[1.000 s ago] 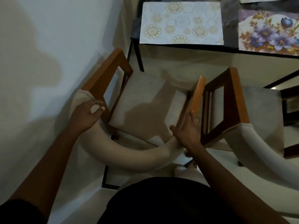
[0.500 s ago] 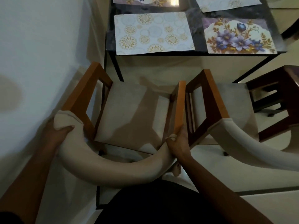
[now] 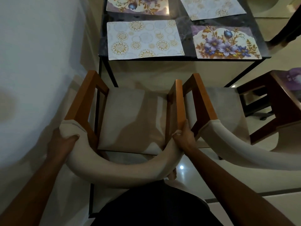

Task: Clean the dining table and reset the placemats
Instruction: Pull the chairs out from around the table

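A wooden armchair [image 3: 130,118] with a beige seat and a curved padded backrest stands in front of the dark dining table [image 3: 185,31]. My left hand [image 3: 62,141] grips the left end of the backrest. My right hand [image 3: 183,136] grips the right end, where the backrest meets the armrest. On the table lie a white-and-gold patterned placemat [image 3: 145,39] and a purple floral placemat [image 3: 226,43], both near the front edge. Two more placemats [image 3: 211,7] lie further back, partly cut off.
A white wall [image 3: 40,54] runs close along the chair's left side. A second matching armchair [image 3: 216,111] stands directly to the right, its arm almost touching. A dark wooden chair [image 3: 273,103] stands at the far right. The floor is glossy tile.
My hands have moved from the armrests to grip the backrest ends. The table and placemats have come further into view as my view rose and the chair shifted toward the table.
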`<state>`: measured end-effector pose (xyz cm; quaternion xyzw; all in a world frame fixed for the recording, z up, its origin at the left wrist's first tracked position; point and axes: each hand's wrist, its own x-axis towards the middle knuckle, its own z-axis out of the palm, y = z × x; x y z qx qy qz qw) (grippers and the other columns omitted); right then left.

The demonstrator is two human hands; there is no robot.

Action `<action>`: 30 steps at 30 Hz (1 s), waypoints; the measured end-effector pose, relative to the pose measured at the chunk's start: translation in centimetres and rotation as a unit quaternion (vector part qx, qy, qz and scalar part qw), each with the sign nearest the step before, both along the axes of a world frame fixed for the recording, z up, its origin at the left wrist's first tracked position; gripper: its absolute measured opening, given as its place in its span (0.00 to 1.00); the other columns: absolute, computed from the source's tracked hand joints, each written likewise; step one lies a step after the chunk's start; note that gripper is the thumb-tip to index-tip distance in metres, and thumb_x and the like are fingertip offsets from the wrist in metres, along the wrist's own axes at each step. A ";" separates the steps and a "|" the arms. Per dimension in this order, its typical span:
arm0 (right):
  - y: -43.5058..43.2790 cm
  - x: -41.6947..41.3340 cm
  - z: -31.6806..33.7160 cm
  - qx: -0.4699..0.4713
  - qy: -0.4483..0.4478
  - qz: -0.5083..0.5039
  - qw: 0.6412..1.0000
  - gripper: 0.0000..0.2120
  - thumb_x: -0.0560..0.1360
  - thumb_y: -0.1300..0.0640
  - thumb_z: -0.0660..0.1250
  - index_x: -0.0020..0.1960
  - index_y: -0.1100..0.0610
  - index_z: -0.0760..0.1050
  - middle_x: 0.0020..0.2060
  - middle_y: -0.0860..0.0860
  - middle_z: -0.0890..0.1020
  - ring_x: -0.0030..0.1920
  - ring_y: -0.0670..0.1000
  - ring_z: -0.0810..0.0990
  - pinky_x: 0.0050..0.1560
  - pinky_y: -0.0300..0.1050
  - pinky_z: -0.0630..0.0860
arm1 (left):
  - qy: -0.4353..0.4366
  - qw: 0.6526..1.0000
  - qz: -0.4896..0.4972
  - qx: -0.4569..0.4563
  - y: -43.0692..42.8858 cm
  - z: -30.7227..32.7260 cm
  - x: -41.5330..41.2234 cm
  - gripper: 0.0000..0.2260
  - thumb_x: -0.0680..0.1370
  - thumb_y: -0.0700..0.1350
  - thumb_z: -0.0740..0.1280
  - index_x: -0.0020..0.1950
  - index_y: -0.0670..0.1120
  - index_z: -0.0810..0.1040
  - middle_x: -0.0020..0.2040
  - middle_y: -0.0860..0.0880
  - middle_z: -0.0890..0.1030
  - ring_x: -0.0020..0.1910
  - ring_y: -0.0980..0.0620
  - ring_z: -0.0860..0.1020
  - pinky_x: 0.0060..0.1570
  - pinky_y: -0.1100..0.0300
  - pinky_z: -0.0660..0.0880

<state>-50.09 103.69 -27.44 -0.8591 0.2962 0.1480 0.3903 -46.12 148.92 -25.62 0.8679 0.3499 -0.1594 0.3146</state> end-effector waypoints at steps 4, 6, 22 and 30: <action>-3.5 1.7 0.6 -0.007 0.014 0.024 1.000 0.37 0.80 0.58 0.68 0.83 0.52 0.52 0.55 0.52 0.77 0.54 0.56 0.81 0.56 0.57 0.82 | 0.027 1.000 -0.011 -0.006 -2.6 -0.4 0.1 0.39 0.78 0.55 0.76 0.82 0.42 0.63 0.78 0.34 0.70 0.74 0.30 0.71 0.73 0.37 0.69; -5.3 2.5 1.0 -0.013 0.016 0.036 0.999 0.36 0.80 0.58 0.68 0.82 0.52 0.54 0.57 0.53 0.76 0.56 0.57 0.81 0.56 0.56 0.82 | 0.031 0.999 -0.035 -0.011 -3.9 -0.8 0.2 0.41 0.77 0.58 0.76 0.83 0.43 0.63 0.78 0.35 0.70 0.74 0.31 0.71 0.74 0.37 0.69; -7.1 4.7 0.9 -0.047 0.021 0.059 0.997 0.31 0.84 0.55 0.62 0.82 0.53 0.52 0.60 0.56 0.75 0.61 0.58 0.79 0.63 0.60 0.79 | 0.015 0.999 -0.047 0.006 -5.3 -1.6 0.4 0.39 0.76 0.55 0.77 0.82 0.47 0.63 0.76 0.36 0.73 0.72 0.32 0.74 0.71 0.37 0.72; -6.0 3.7 0.2 -0.031 -0.011 0.058 0.998 0.35 0.80 0.58 0.68 0.81 0.53 0.54 0.59 0.55 0.77 0.57 0.57 0.81 0.55 0.56 0.81 | 0.025 0.997 -0.058 0.033 -4.5 -1.6 1.2 0.39 0.77 0.53 0.77 0.83 0.44 0.63 0.77 0.35 0.71 0.74 0.31 0.72 0.74 0.38 0.68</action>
